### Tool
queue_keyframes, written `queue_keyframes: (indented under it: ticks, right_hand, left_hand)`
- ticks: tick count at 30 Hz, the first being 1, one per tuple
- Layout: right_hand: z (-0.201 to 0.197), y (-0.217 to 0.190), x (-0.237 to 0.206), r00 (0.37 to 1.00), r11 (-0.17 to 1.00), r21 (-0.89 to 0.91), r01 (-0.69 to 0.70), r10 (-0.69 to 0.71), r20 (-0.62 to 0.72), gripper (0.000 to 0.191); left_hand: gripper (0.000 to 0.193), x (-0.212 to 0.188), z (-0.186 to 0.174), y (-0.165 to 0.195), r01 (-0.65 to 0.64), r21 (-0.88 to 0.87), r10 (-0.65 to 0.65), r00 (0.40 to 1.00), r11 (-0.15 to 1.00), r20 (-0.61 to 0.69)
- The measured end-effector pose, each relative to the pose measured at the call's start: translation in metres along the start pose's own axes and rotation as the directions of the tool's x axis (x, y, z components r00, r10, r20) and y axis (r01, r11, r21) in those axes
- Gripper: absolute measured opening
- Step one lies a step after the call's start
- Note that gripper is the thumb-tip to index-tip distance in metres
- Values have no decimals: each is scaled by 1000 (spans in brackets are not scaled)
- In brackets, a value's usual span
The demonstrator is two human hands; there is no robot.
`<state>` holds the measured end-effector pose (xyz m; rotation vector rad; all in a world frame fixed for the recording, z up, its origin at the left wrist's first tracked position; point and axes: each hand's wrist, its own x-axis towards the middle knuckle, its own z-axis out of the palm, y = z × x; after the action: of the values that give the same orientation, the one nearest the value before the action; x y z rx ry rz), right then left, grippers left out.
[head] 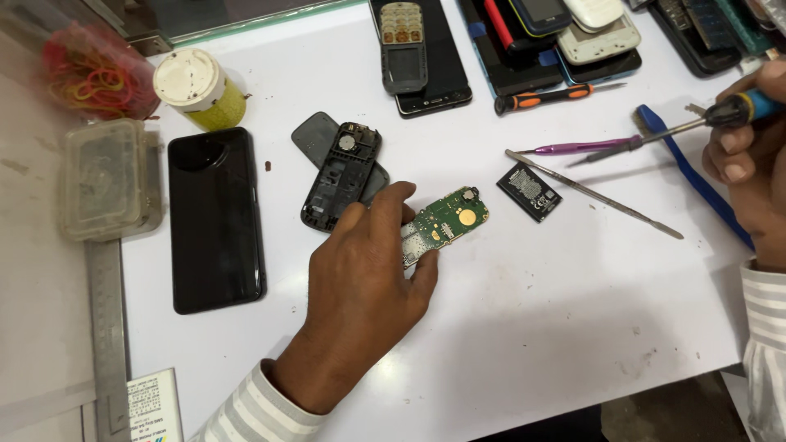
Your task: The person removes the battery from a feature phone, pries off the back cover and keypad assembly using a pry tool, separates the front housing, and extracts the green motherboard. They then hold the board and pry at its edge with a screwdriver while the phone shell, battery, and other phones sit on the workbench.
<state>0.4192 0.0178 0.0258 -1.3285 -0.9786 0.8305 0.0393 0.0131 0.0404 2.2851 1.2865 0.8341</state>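
My left hand (360, 286) rests on the white table (532, 319), its fingertips touching the near end of a green circuit board (449, 221). Just beyond my fingers lies a black phone frame (337, 176) on top of a grey back cover (315, 137). My right hand (749, 168), at the right edge, grips a screwdriver (679, 129) with a blue and black handle, its tip pointing left above the table. A small black battery (529, 191) lies right of the board.
A large black smartphone (214, 219) lies at the left. A metal spudger (594, 195), a purple tool (577, 148), a blue pry tool (688, 172) and an orange-handled screwdriver (544, 98) lie about. Several phones (426, 49) line the far edge. A jar (199, 88), a plastic box (106, 180).
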Motion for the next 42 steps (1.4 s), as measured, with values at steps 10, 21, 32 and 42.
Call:
queue_keyframes:
  ticks: [10, 21, 32, 42]
  right_hand:
    - [6, -6, 0, 996, 979, -187, -78, 67, -65, 21]
    - [-3, 6, 1, 976, 936, -315, -158, 98, -196, 25]
    - [-63, 59, 22, 994, 987, -146, 74, -62, 86, 16]
    - [-52, 58, -13, 825, 733, -409, 543, -377, 420, 39]
  left_hand:
    - [60, -3, 1, -1, 4, 4, -4, 1000, 1000, 6]
    - [60, -2, 2, -1, -19, 2, 19, 1000, 1000, -3]
    - [61, -2, 2, -2, -25, 2, 25, 1000, 1000, -8]
    - [62, -6, 4, 3, -75, -49, 73, 997, 996, -28]
